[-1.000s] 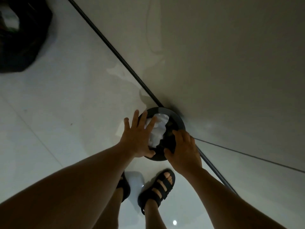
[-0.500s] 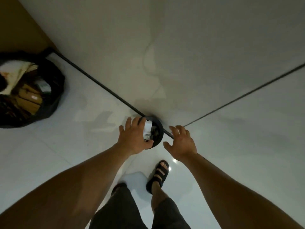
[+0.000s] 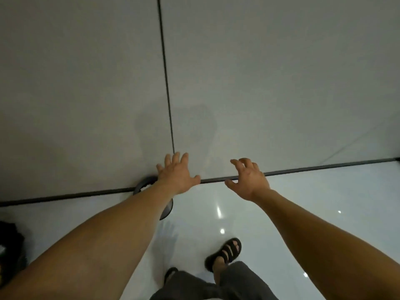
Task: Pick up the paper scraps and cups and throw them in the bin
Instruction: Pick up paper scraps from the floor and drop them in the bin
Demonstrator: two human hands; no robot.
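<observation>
Our left hand is spread and our right hand is loosely curled, both empty. The bin sits by the wall under our left forearm. No scraps or cups show, so we should scan the floor before reaching.

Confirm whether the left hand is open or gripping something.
Open. The left hand shows spread, straight fingers with nothing visible in them; the dark bin peeks out beside its forearm.

So the pale floor tiles at 5 o'clock are super glossy, mirror-smooth. The grey wall panels at 12 look matt, and the round dark bin has a slightly shiny rim.
</observation>
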